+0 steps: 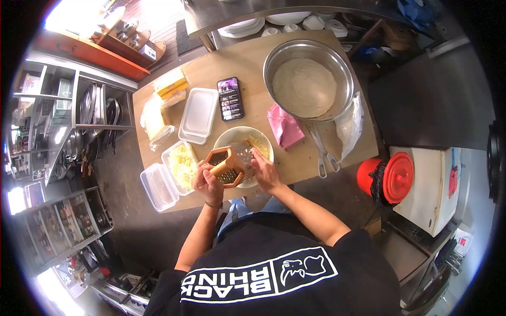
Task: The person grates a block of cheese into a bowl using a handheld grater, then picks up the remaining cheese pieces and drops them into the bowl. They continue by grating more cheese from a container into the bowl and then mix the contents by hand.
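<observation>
My left hand (209, 184) is closed on the orange-framed end of a box grater (232, 163). The grater is tilted over a round bowl (240, 130) holding pale shreds. My right hand (268, 173) presses its bent fingers against the grater's metal face; whatever lies under the fingertips is hidden. Just left of the bowl, a clear plastic container (168, 158) is filled with shredded yellow cheese (183, 167). Beside it lies a second clear tub or lid (158, 187).
A steel bowl of dough (305, 87), pink cloth (285, 126), scissors (320, 150) and plastic bag (350, 126) occupy the table's right. A phone (230, 100), white container (198, 116) and yellow packages (171, 84) lie farther left. A red bucket (369, 176) stands off the table's right edge.
</observation>
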Available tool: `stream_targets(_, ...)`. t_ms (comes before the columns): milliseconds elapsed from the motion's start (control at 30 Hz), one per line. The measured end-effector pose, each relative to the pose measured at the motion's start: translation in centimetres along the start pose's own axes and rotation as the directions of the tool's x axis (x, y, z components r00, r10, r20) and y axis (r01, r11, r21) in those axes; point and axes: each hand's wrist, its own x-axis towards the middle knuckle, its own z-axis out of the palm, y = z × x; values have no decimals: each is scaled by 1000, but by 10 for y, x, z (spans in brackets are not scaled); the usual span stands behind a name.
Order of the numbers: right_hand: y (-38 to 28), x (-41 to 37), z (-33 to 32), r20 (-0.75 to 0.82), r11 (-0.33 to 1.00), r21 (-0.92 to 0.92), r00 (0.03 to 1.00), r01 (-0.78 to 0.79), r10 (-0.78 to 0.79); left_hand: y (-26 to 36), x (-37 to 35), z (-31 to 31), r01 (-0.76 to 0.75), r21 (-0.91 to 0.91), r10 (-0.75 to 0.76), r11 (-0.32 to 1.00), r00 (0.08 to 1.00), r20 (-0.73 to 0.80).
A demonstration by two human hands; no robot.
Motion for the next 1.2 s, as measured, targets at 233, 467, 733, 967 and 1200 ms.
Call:
stream_targets(233, -45, 14, 1, -25, 837, 430, 922, -339, 386, -2, 1, -2, 36, -17, -36, 999, 999, 30)
stream_targets(467, -76, -2, -8, -32, 978, 176, 994, 107, -103, 2, 3, 0, -30, -5, 30, 1000, 1000, 1)
stream_targets(733, -43, -5, -3, -17, 967, 161, 980, 196, -196, 1, 1, -1, 2, -25, -2, 1000, 1000, 9)
stream_targets(967, -16, -8, -3, -12, 991, 30, 991, 133, -133, 0, 2, 0, 15, -34, -14, 999, 1000, 10)
stream_targets(1200, -16, -9, 1, -66, 992, 61, 991, -109, 113, 1, 1, 0, 20, -26, -20, 999, 1000, 20)
